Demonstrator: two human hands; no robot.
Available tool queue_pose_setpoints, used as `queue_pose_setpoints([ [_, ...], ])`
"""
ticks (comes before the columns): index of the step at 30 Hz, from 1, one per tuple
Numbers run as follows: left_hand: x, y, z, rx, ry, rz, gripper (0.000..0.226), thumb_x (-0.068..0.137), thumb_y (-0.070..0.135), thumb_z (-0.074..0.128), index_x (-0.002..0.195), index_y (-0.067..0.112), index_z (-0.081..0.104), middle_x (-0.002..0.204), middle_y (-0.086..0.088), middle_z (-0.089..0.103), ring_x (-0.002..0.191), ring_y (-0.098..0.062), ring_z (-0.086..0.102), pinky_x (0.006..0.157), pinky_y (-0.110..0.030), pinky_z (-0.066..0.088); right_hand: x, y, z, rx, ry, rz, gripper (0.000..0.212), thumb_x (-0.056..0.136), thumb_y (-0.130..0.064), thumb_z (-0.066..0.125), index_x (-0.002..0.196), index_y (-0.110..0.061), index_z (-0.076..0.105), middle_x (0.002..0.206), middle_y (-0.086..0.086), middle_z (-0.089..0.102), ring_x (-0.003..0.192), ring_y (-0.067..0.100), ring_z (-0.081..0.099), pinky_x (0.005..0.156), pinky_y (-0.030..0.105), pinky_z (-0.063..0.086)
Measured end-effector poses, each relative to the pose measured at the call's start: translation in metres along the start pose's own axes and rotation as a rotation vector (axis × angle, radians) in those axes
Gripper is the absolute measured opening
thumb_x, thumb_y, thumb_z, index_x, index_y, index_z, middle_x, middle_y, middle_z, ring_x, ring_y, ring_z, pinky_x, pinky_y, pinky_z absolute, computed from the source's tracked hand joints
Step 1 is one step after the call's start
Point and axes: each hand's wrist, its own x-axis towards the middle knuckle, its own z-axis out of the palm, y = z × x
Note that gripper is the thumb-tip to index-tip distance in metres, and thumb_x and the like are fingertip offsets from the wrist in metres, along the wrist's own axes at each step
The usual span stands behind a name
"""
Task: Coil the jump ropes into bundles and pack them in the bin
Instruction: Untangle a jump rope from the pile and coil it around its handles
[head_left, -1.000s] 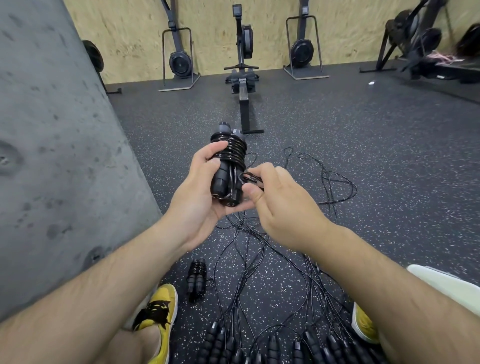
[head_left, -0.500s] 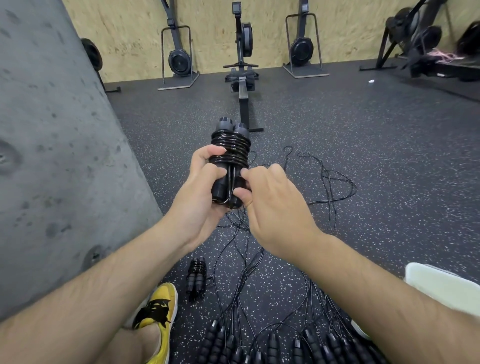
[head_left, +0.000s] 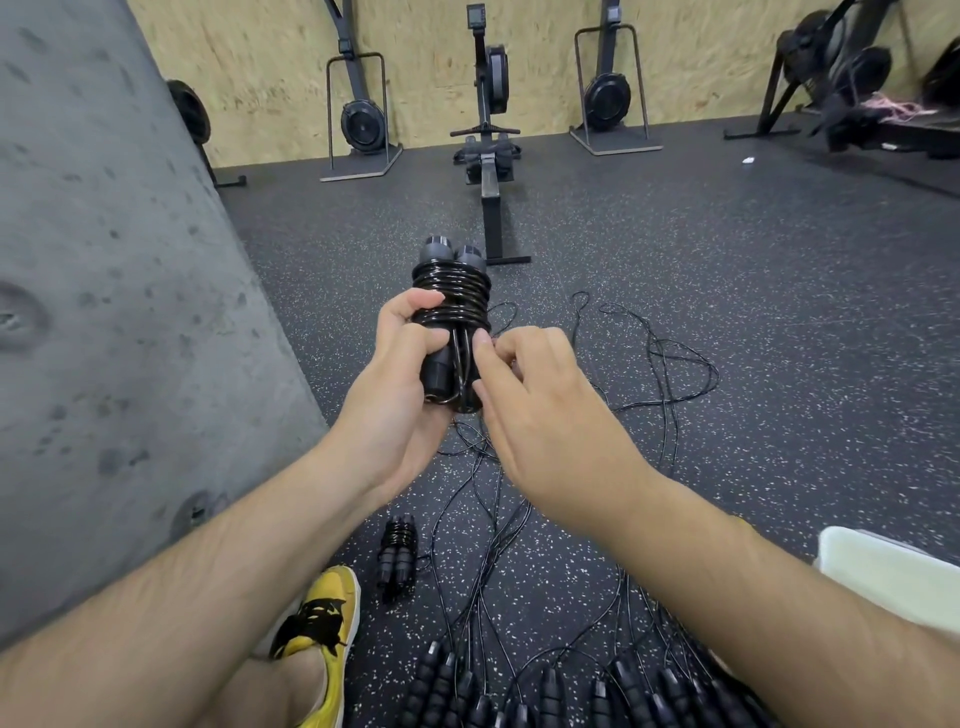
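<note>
Black, glossy cord is wound in tight turns round the two black cylindrical handles of the jump rope (head_left: 451, 312). I see it held up at the middle of the view, off the floor, with the handle caps pointing to the far side. The left hand (head_left: 400, 395) is clenched round the near half of this bundle. The right hand (head_left: 540, 415) sits just to its right with curled fingers, nipping at the bundle's right flank. I judge the cord's tail is being tucked there, but the tail is hidden under the fingertips (head_left: 483, 340).

Below, on the dark speckled rubber floor (head_left: 779, 312), thin loose black cords (head_left: 660, 364) sprawl in a tangle. They run to a row of black ribbed handles (head_left: 545, 686) at the near edge. One small finished black bundle (head_left: 397, 558) lies near left, beside a yellow shoe (head_left: 324, 623). A white container (head_left: 893, 577) shows at the near right edge. I take it for the bin, though most of it is cut off.

My worry is the tail. This coated cord looks stiff, and if the end is not wedged under a turn it will likely spring free and loosen the whole winding once the right hand lets go. A small loop also hangs at the near end of the handles, so a slack grip could let the turns slide off that way. A drop would land the bundle in the tangle beneath and snag it.
</note>
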Motion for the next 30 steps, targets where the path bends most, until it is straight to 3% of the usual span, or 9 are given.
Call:
queue_pose_setpoints([
  [4, -0.002, -0.007, 0.002, 0.024, -0.016, 0.008, 0.032, 0.101, 0.005, 0.036, 0.106, 0.031, 0.054, 0.089, -0.002, 0.073, 0.077, -0.014, 0.066, 0.064, -0.027, 0.054, -0.005, 0.000, 0.007, 0.059, 0.093, 0.068, 0.034, 0.099, -0.007, 0.049, 0.128, 0.009, 0.057, 0.103, 0.018, 0.057, 0.089, 0.034, 0.052, 0.072, 0.041, 0.050],
  [11, 0.000, -0.009, 0.006, 0.004, 0.002, 0.010, 0.034, 0.101, 0.004, 0.036, 0.103, 0.032, 0.056, 0.089, -0.003, 0.072, 0.079, -0.015, 0.065, 0.069, -0.029, 0.052, -0.002, -0.002, 0.012, -0.020, 0.170, 0.104, 0.030, 0.108, -0.016, 0.038, 0.097, -0.003, 0.062, 0.092, 0.012, 0.055, 0.082, 0.030, 0.049, 0.071, 0.042, 0.047],
  [15, -0.002, -0.013, 0.010, 0.009, 0.027, 0.003, 0.033, 0.101, 0.003, 0.035, 0.106, 0.030, 0.054, 0.102, -0.013, 0.062, 0.086, -0.021, 0.057, 0.073, -0.033, 0.047, 0.001, 0.002, 0.008, 0.022, 0.244, 0.093, 0.025, 0.104, -0.011, 0.043, 0.088, -0.002, 0.059, 0.086, 0.014, 0.054, 0.076, 0.031, 0.049, 0.069, 0.043, 0.045],
  [17, -0.004, -0.012, 0.010, 0.011, 0.033, -0.004, 0.034, 0.101, 0.004, 0.035, 0.105, 0.031, 0.054, 0.105, -0.014, 0.061, 0.092, -0.023, 0.055, 0.073, -0.033, 0.046, 0.000, 0.000, 0.006, 0.060, 0.266, 0.067, 0.022, 0.102, -0.008, 0.045, 0.086, -0.002, 0.058, 0.083, 0.014, 0.054, 0.074, 0.032, 0.049, 0.068, 0.046, 0.046],
  [22, -0.006, -0.011, 0.007, -0.005, 0.014, -0.019, 0.032, 0.100, 0.005, 0.036, 0.105, 0.031, 0.055, 0.088, -0.003, 0.072, 0.078, -0.015, 0.066, 0.064, -0.025, 0.052, -0.002, -0.007, 0.006, 0.080, 0.284, -0.038, 0.024, 0.101, -0.006, 0.044, 0.084, 0.001, 0.058, 0.079, 0.014, 0.053, 0.071, 0.034, 0.050, 0.068, 0.050, 0.048],
  [26, -0.009, -0.007, 0.009, -0.068, -0.005, -0.040, 0.029, 0.101, 0.007, 0.037, 0.106, 0.029, 0.056, 0.095, -0.009, 0.070, 0.078, -0.017, 0.066, 0.065, -0.026, 0.053, -0.004, -0.002, 0.005, 0.147, 0.360, -0.105, 0.017, 0.097, -0.001, 0.049, 0.088, 0.007, 0.061, 0.082, 0.018, 0.057, 0.076, 0.035, 0.054, 0.071, 0.049, 0.050],
  [30, -0.011, -0.004, 0.012, -0.141, -0.030, -0.080, 0.025, 0.102, 0.010, 0.039, 0.107, 0.027, 0.057, 0.101, -0.012, 0.070, 0.091, -0.023, 0.063, 0.071, -0.030, 0.054, -0.006, 0.004, 0.007, 0.323, 0.360, -0.032, 0.018, 0.097, -0.002, 0.051, 0.095, 0.011, 0.064, 0.090, 0.020, 0.060, 0.081, 0.036, 0.055, 0.082, 0.041, 0.047],
])
